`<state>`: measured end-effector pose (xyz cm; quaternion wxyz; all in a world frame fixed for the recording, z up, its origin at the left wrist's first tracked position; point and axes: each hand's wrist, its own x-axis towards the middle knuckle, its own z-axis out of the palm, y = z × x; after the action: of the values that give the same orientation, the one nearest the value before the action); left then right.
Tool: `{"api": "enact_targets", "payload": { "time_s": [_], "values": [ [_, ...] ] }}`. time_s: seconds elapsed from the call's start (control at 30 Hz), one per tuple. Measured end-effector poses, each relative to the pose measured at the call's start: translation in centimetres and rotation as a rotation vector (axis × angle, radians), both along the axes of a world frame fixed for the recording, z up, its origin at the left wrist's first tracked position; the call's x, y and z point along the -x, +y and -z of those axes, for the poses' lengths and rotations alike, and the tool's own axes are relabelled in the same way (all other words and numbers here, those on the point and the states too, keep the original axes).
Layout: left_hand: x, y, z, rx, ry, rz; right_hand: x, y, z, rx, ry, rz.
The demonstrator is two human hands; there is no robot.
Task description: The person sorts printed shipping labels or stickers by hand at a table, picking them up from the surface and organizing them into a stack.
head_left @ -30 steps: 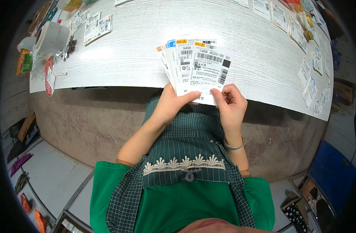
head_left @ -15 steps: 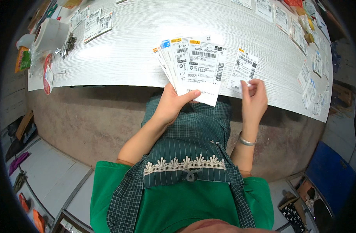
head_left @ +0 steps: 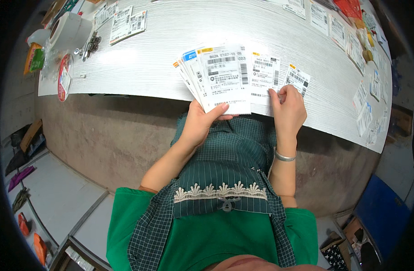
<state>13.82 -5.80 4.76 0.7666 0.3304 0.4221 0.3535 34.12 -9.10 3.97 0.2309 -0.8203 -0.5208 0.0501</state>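
Observation:
My left hand [head_left: 202, 124] holds a fanned stack of printed shipping labels [head_left: 216, 74] by its lower edge, just over the near edge of the white table [head_left: 171, 40]. My right hand [head_left: 288, 108] pinches a single label [head_left: 265, 77] at its lower right corner, right beside the fan. Another label [head_left: 298, 80] lies flat on the table just past my right fingers. A silver bangle sits on my right wrist.
More labels lie along the table's right side [head_left: 360, 97] and far left [head_left: 123, 22]. A white tape roll [head_left: 69, 31], a bunch of keys [head_left: 90, 45] and a red round sticker roll [head_left: 63, 77] sit at the left end. Boxes and a blue crate [head_left: 383, 217] stand on the floor.
My right hand drew one label out to the right and laid it on the table, then came back and took hold of another label beside the fan.

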Motion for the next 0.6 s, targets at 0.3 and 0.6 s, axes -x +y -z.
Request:
{"api": "enact_targets", "payload": {
  "time_s": [0.3,0.6],
  "values": [
    [1.0,0.1,0.9,-0.031,0.004,-0.072,4.9,0.3,-2.4,-0.179,0.576,-0.231],
    [1.2,0.0,1.0,0.035,-0.051,-0.049,4.1,0.0,-2.1,-0.092,0.724,-0.189]
  ]
}}
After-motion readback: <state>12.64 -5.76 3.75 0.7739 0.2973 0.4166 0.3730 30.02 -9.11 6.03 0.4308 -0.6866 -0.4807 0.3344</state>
